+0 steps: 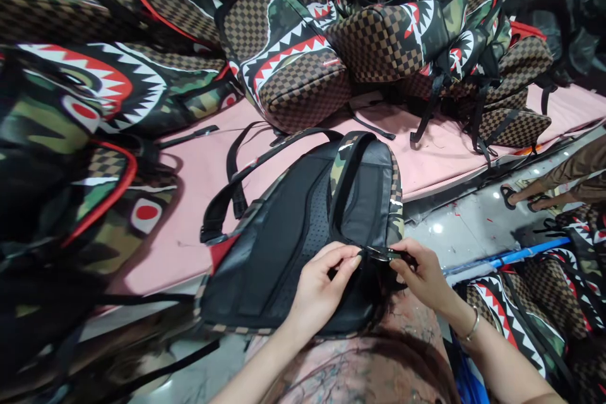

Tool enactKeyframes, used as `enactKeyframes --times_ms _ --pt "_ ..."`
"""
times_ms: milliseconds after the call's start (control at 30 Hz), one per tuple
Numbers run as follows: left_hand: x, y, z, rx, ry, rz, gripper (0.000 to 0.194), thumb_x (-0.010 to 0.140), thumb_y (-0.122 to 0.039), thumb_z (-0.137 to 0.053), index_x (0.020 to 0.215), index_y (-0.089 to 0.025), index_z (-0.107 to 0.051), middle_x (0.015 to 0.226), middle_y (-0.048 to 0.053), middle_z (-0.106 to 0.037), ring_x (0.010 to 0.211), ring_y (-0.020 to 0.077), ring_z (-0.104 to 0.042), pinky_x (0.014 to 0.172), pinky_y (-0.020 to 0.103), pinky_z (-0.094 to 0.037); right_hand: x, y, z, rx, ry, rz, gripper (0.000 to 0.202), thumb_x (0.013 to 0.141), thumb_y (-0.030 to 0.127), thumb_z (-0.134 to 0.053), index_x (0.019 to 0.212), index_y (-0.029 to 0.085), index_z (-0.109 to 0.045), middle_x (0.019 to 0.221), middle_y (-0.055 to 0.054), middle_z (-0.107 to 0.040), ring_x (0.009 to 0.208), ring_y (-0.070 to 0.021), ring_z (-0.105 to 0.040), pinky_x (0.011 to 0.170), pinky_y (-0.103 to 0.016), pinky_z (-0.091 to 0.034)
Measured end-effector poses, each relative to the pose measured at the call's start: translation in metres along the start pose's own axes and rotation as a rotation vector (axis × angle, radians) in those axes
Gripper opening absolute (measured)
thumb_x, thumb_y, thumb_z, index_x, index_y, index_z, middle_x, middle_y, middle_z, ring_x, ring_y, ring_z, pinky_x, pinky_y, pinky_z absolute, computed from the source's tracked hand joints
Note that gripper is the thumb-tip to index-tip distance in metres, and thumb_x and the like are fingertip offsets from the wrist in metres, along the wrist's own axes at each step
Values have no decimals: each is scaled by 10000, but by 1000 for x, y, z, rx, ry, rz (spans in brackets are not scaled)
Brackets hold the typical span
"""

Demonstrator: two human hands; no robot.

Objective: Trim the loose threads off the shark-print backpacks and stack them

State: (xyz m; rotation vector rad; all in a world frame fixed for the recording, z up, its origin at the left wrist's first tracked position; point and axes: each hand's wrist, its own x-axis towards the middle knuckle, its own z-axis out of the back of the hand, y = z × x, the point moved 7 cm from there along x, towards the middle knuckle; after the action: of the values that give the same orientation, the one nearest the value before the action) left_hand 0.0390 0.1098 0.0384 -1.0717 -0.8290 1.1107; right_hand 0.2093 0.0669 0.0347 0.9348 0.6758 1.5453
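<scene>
Head view — you seem to be adjusting the strap fitting (379, 254).
Your left hand (322, 283) and right hand (423, 276) pinch its opposite sides — the backpack (279, 246) lies straps-up, over the pink table's (195, 199) edge; next move likely needs steady alignment.

backpack (284, 233), back panel up, at the edge of a pink surface (184, 170).
black padded back with mesh strip; checkered and camouflage sides. one shoulder strap (337, 202) loops over the panel toward a small glinting fitting (379, 253), form unclear; the other strap (220, 205) spills off the far side.
</scene>
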Motion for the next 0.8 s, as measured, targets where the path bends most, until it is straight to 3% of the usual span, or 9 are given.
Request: enactKeyframes --times_ms 233,633,800 --pt "2 -2 -3 53 47 -4 158 746 -259 -532 745 -186 -672 762 38 -643 707 165 -583 628 258 -447 10 20 -2 -158 37 229 203 879 340 -479 936 174 -582 714 -23 -593 650 -136 -524 591 -234 -378" --pt "4 5 -1 41 78 36 165 727 -281 -554 756 -176 -677 732 33 -642 685 162 -573 630 263 -438 17 18 -9 -72 53 158 198 887 334 -474 865 180 -595 715 -16 -598 676 -132 -541 612 -225 -381" --pt "4 4 2 84 65 42 171 728 -284 -545 744 -175 -675 720 35 -635 675 160 -568 622 261 -437 14 27 -10 -351 82 218 251 905 366 -424 892 186 -598 704 -22 -573 656 -142 -514 609 -236 -347"
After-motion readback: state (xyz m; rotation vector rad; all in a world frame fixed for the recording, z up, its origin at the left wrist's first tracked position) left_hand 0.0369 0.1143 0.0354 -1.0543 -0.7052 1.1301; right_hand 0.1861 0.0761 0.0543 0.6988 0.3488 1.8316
